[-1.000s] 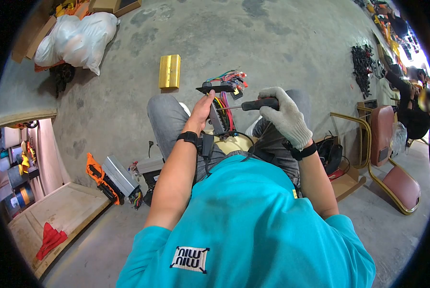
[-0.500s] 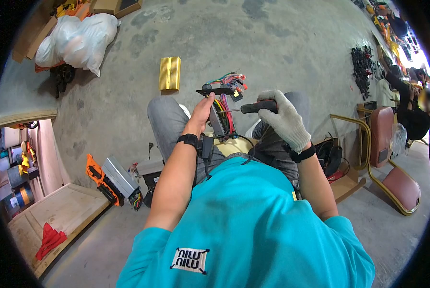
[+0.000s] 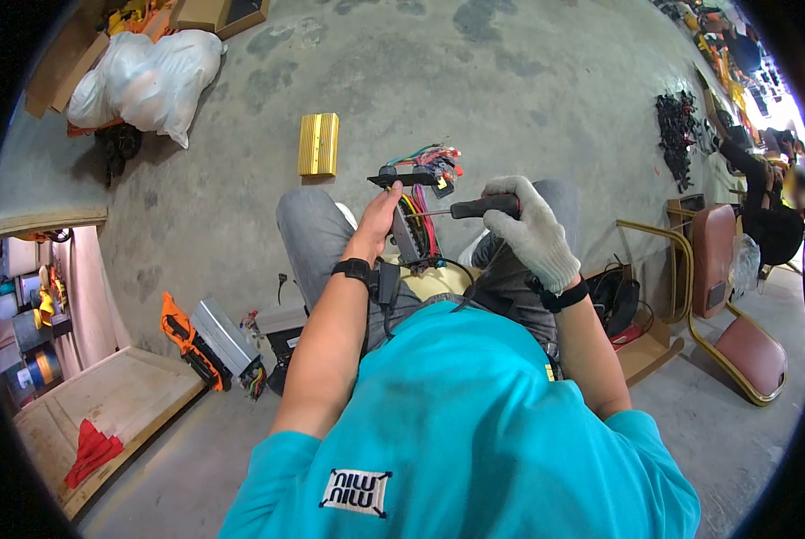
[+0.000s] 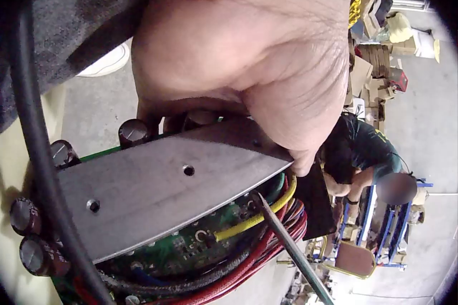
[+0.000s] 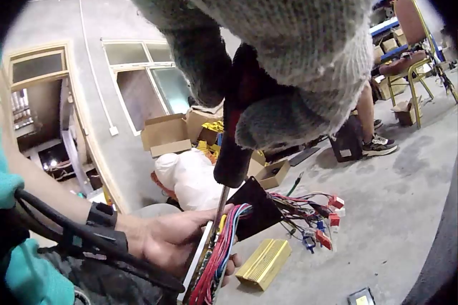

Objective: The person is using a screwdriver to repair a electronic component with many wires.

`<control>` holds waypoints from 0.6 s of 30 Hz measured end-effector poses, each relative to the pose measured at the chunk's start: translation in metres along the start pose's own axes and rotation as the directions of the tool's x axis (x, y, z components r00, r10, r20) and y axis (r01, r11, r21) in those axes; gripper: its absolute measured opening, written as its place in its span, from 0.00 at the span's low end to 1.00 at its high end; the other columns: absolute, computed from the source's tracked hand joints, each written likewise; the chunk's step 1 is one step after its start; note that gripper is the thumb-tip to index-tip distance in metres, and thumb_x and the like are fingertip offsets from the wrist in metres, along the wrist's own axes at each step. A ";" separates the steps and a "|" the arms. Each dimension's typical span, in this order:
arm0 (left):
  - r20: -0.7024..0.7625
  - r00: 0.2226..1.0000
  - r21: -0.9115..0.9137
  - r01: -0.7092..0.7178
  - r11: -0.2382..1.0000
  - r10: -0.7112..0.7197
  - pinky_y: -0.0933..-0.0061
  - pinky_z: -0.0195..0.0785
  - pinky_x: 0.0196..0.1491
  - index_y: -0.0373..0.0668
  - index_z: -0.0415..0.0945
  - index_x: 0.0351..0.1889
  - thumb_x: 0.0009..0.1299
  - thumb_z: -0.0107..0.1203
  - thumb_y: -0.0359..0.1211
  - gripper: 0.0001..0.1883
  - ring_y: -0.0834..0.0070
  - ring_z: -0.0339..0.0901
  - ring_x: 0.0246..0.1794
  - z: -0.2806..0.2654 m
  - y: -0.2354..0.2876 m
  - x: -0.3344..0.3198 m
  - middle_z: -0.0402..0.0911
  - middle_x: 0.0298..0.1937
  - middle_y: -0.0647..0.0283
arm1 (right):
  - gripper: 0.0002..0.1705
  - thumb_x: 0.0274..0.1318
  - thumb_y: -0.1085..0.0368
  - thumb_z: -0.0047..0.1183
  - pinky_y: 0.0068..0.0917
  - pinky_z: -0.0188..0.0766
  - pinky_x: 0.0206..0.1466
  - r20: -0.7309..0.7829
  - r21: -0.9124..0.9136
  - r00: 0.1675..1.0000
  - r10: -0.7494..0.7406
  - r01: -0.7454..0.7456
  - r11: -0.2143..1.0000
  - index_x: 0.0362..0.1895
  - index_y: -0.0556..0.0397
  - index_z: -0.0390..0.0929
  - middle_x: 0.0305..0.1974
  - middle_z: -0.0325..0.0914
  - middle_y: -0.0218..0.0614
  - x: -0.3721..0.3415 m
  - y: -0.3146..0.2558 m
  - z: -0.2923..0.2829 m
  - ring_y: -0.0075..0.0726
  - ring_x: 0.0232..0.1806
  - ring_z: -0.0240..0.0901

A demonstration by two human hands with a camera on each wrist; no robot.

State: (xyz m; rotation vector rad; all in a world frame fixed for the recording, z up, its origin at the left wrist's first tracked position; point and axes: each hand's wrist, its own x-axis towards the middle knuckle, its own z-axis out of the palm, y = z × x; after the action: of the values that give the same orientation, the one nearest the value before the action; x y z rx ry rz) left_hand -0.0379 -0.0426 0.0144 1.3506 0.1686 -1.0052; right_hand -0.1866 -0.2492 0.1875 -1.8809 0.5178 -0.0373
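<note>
My bare left hand [image 3: 377,225] grips a green circuit board [image 4: 187,242] by a grey metal plate [image 4: 154,189] that runs along it. Round capacitors [image 4: 134,133] line the board's edge, and a bundle of red, yellow and black wires [image 5: 223,251] runs along its side. A black end panel [image 3: 404,178] sits at the far end, near the fingertips. In a knitted glove, my right hand [image 3: 535,235] holds a screwdriver [image 3: 485,208] by its black handle. The shaft [image 4: 290,240] slants in past the wires, its tip at the board beside the plate's edge.
A gold ribbed metal case [image 3: 319,145] lies on the concrete floor ahead. Loose connectors [image 3: 443,163] hang beyond the panel. To the left are a silver case [image 3: 224,334] and an orange-black item [image 3: 187,334]; a chair [image 3: 717,260] stands right. A black cable [image 4: 43,140] crosses before the board.
The head view has tilted slightly, so the floor and the gold case sit lower in it. Both hands keep their grips, and the screwdriver stays at the board.
</note>
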 end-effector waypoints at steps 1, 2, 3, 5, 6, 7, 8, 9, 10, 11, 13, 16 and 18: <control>0.008 1.000 0.000 -0.007 1.000 0.007 0.68 0.69 0.61 0.36 0.78 0.58 0.81 0.50 0.58 0.31 0.74 0.79 0.51 0.000 0.000 0.000 0.84 0.53 0.61 | 0.22 0.57 0.69 0.59 0.31 0.77 0.56 0.000 0.000 1.000 -0.002 0.002 1.000 0.56 0.58 0.76 0.46 0.84 0.40 0.000 0.001 0.000 0.33 0.48 0.82; 0.017 1.000 0.001 -0.014 1.000 0.014 0.68 0.69 0.61 0.36 0.77 0.58 0.81 0.50 0.58 0.32 0.74 0.79 0.51 0.000 0.000 -0.001 0.84 0.53 0.61 | 0.22 0.57 0.69 0.59 0.31 0.77 0.56 0.004 0.004 1.000 0.004 -0.004 1.000 0.56 0.58 0.76 0.46 0.85 0.40 0.001 0.002 0.000 0.33 0.48 0.82; 0.016 1.000 0.001 -0.016 1.000 0.016 0.68 0.69 0.61 0.36 0.77 0.58 0.81 0.50 0.58 0.32 0.74 0.79 0.51 0.000 0.001 -0.001 0.84 0.53 0.61 | 0.22 0.57 0.69 0.59 0.31 0.77 0.56 0.008 0.008 1.000 0.009 -0.009 1.000 0.56 0.58 0.76 0.46 0.85 0.40 0.001 0.002 0.000 0.33 0.48 0.82; 0.012 1.000 0.000 -0.011 1.000 0.011 0.68 0.68 0.62 0.36 0.77 0.59 0.80 0.50 0.58 0.32 0.74 0.79 0.52 0.000 0.002 -0.003 0.84 0.53 0.61 | 0.22 0.57 0.69 0.59 0.31 0.77 0.56 0.015 0.013 0.999 0.029 -0.030 0.999 0.56 0.59 0.76 0.46 0.85 0.41 0.001 0.000 0.000 0.34 0.49 0.82; 0.012 1.000 0.000 -0.012 1.000 0.012 0.68 0.68 0.62 0.36 0.77 0.59 0.80 0.50 0.58 0.32 0.74 0.79 0.52 0.000 0.001 -0.002 0.84 0.53 0.61 | 0.22 0.57 0.69 0.59 0.31 0.76 0.56 0.022 0.018 0.998 0.051 -0.052 0.999 0.56 0.59 0.76 0.47 0.85 0.41 0.001 -0.002 0.000 0.34 0.50 0.82; 0.005 1.000 0.008 -0.002 1.000 0.002 0.68 0.68 0.62 0.36 0.77 0.59 0.80 0.51 0.58 0.32 0.74 0.79 0.52 -0.001 0.000 -0.001 0.84 0.53 0.61 | 0.22 0.57 0.69 0.59 0.31 0.76 0.56 0.021 0.018 0.999 0.050 -0.051 0.999 0.56 0.59 0.76 0.47 0.85 0.41 0.001 -0.002 -0.001 0.34 0.50 0.82; -0.003 1.000 0.015 0.007 1.000 -0.007 0.68 0.67 0.62 0.36 0.77 0.59 0.80 0.51 0.58 0.32 0.74 0.79 0.52 -0.001 -0.001 0.000 0.84 0.53 0.61 | 0.22 0.57 0.70 0.59 0.31 0.76 0.57 0.015 -0.006 0.999 0.050 -0.050 0.999 0.56 0.59 0.76 0.47 0.85 0.41 0.001 -0.003 -0.001 0.34 0.50 0.82; -0.003 1.000 0.015 0.005 1.000 -0.005 0.68 0.67 0.62 0.36 0.77 0.59 0.80 0.51 0.58 0.32 0.74 0.79 0.52 -0.002 -0.002 0.001 0.84 0.53 0.61 | 0.22 0.57 0.70 0.58 0.31 0.76 0.57 0.010 -0.029 0.999 0.050 -0.049 0.998 0.56 0.59 0.76 0.47 0.85 0.42 0.001 -0.004 -0.001 0.34 0.50 0.82; -0.006 1.000 0.017 0.005 1.000 -0.005 0.68 0.67 0.62 0.36 0.77 0.59 0.80 0.51 0.58 0.32 0.74 0.79 0.52 -0.002 -0.003 0.001 0.84 0.53 0.62 | 0.22 0.57 0.70 0.58 0.31 0.76 0.57 0.009 -0.029 0.999 0.048 -0.048 0.998 0.56 0.59 0.76 0.47 0.85 0.42 0.001 -0.004 -0.001 0.34 0.50 0.82; -0.010 1.000 0.018 0.005 1.000 -0.004 0.67 0.67 0.62 0.37 0.77 0.59 0.80 0.51 0.58 0.32 0.74 0.79 0.51 -0.002 -0.003 0.002 0.84 0.53 0.62 | 0.22 0.57 0.70 0.58 0.31 0.77 0.57 0.008 -0.025 0.999 0.049 -0.049 0.999 0.56 0.59 0.76 0.47 0.85 0.42 0.001 -0.004 -0.001 0.34 0.50 0.82; -0.004 1.000 0.018 0.012 1.000 -0.012 0.68 0.68 0.61 0.37 0.77 0.59 0.80 0.51 0.58 0.31 0.74 0.78 0.50 -0.004 -0.005 0.004 0.84 0.52 0.63 | 0.22 0.57 0.70 0.58 0.31 0.77 0.56 0.005 -0.020 0.999 0.049 -0.049 0.999 0.56 0.59 0.76 0.47 0.85 0.43 0.001 -0.005 0.000 0.34 0.50 0.82; 0.003 1.000 0.010 0.017 1.000 -0.017 0.68 0.68 0.59 0.38 0.78 0.57 0.81 0.50 0.57 0.30 0.75 0.78 0.49 -0.002 -0.002 0.000 0.84 0.50 0.64 | 0.21 0.57 0.70 0.58 0.31 0.77 0.56 -0.006 -0.004 0.999 0.047 -0.047 0.999 0.56 0.59 0.76 0.47 0.85 0.43 -0.001 -0.011 0.000 0.34 0.49 0.83; 0.009 1.000 0.004 0.008 1.000 -0.008 0.69 0.68 0.58 0.39 0.78 0.56 0.81 0.50 0.57 0.29 0.75 0.78 0.49 -0.001 -0.002 -0.001 0.84 0.48 0.65 | 0.21 0.56 0.69 0.58 0.32 0.77 0.56 -0.004 -0.029 0.995 0.099 -0.099 0.995 0.56 0.59 0.76 0.46 0.85 0.42 -0.001 -0.013 0.000 0.35 0.49 0.83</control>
State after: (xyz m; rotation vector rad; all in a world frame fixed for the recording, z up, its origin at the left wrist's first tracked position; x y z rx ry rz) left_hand -0.0392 -0.0404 0.0137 1.3495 0.1658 -1.0187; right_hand -0.1833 -0.2453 0.1991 -1.8815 0.6158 0.0335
